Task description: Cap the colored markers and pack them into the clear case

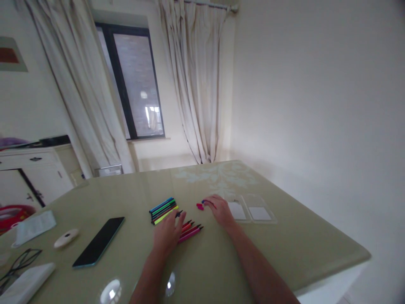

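My left hand is closed round a felt-tip marker whose dark tip sticks out past the fingers; its barrel is mostly hidden. Just right of that hand lie several uncapped red and pink markers, dark tips pointing away to the right. Beyond it is a row of capped markers in blue, green, dark and yellow. My right hand has its fingers pinched at a small blue marker cap, partly covered by the fingertips. Loose red and pink caps lie beside those fingertips.
An opened clear plastic case lies right of my right hand. Leftward on the glossy green table are a phone, a white oval object, a face mask, glasses and a white block. A wall stands along the right.
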The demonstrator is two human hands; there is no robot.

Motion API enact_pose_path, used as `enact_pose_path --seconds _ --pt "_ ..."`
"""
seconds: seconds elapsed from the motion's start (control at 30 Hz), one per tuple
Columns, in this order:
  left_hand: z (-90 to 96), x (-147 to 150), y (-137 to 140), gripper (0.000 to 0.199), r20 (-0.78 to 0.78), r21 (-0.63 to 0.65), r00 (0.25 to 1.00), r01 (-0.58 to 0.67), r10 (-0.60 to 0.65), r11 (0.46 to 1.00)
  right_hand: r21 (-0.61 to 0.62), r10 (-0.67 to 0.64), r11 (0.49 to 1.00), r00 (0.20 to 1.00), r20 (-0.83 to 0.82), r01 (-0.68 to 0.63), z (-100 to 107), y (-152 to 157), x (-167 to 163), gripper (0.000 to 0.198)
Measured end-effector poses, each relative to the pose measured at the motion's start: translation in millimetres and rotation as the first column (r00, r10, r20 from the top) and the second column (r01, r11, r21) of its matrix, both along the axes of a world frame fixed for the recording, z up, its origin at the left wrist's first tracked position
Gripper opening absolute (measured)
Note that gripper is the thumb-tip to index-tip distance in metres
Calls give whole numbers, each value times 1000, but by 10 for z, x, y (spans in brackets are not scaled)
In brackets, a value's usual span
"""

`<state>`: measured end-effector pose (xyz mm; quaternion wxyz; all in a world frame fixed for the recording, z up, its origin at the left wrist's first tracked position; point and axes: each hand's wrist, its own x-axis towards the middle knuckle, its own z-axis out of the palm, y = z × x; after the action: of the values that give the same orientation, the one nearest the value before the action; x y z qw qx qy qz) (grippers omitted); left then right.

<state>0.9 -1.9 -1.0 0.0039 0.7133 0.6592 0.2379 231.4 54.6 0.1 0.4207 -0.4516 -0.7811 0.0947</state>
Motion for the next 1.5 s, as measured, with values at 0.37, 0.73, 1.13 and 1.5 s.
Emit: enact_pose_path --seconds 0.37,0.73,1.13,1.5 --pt "-186 -31 113 31 -56 20 998 23 -22 1000 -82 -253 944 861 441 319 -27 -39 14 24" --pt "-118 -293 91 35 -11 3 941 -337 337 942 -53 -15 997 855 518 50 -136 -1 -152 44" --pt "-125 -319 53 24 -18 -34 935 -354 353 935 0 -53 998 870 491 60 -129 61 -220 14" --pt "-40 -32 83 21 17 42 999 29 -30 999 88 98 988 956 276 -126 -175 -31 -289 24"
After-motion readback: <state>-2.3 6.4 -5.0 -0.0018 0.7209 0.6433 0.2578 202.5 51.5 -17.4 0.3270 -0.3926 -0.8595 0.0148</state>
